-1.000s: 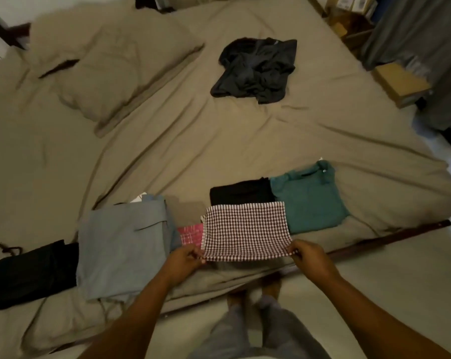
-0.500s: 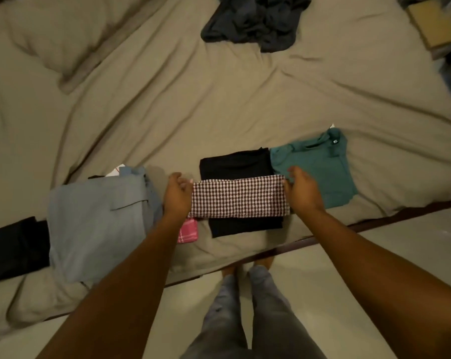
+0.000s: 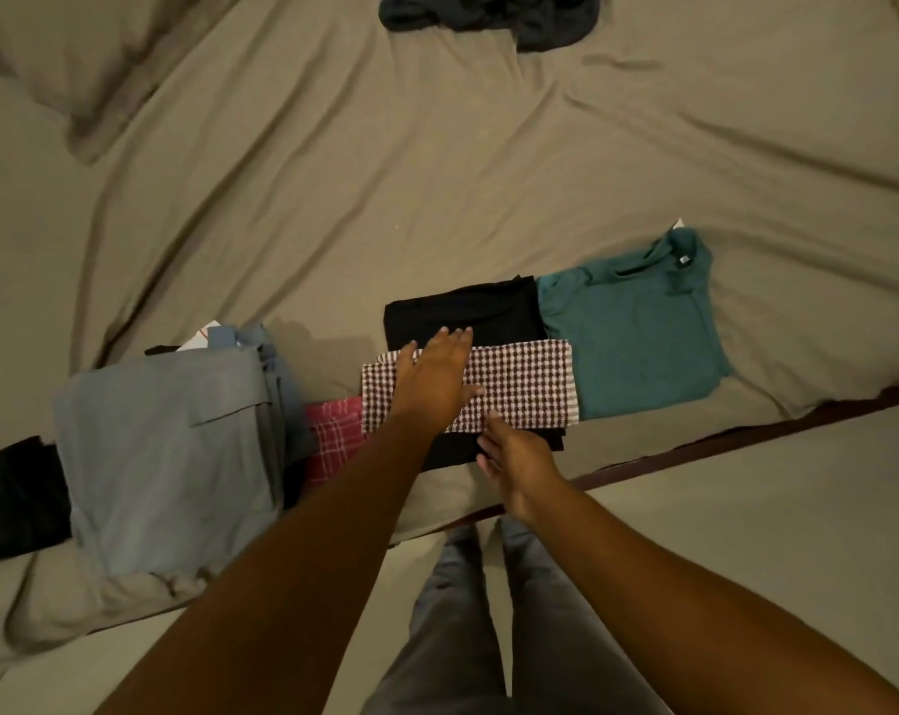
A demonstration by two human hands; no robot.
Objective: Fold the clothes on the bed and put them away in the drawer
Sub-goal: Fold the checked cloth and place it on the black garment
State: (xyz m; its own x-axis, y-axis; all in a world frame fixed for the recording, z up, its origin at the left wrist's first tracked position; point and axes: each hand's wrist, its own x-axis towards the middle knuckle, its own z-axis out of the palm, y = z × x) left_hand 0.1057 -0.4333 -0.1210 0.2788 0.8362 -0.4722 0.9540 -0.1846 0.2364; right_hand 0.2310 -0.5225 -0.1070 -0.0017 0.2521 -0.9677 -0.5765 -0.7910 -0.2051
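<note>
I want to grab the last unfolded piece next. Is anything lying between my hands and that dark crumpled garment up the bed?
Nothing visible: only bare wrinkled sheet separates the left hand and right hand from the dark crumpled garment.

**No readable text in view**

I can find nothing legible anywhere in my head view. The nearest candidates are three small marks, and none resolves into letters or numbers. A pale tag (image 3: 685,259) sits at the collar of the teal shirt (image 3: 638,338), too small for me to read. A white tab (image 3: 677,222) pokes out just beyond that collar, blank as far as I can see. Well left of the teal shirt, a white card (image 3: 199,339) with a red line on it peeks from behind the grey fold (image 3: 168,451); any print on it is too blurred to make out.
</note>
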